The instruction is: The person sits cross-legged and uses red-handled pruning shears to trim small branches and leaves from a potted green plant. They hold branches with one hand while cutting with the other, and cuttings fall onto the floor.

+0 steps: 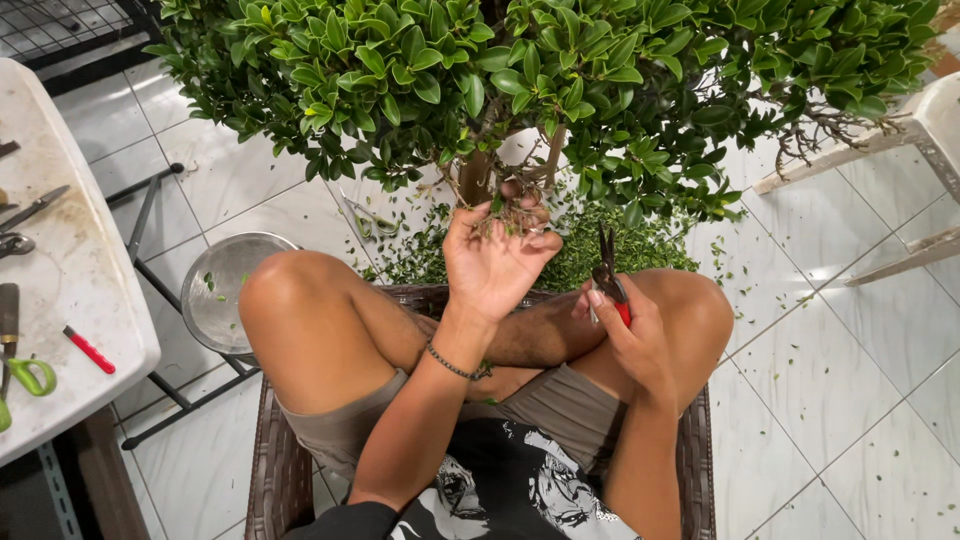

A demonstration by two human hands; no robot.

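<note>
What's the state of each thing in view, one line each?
left hand: raised, palm up, fingers curled on small twigs at the trunk.
right hand: closed around red-handled shears.
red-handled shears: upright, blades pointing up, look shut.
small tree: leafy, upright.
metal bowl: on its stand, a few leaves inside.
leaf clippings: piled on the floor.
green-handled scissors: lying on the table.
</note>
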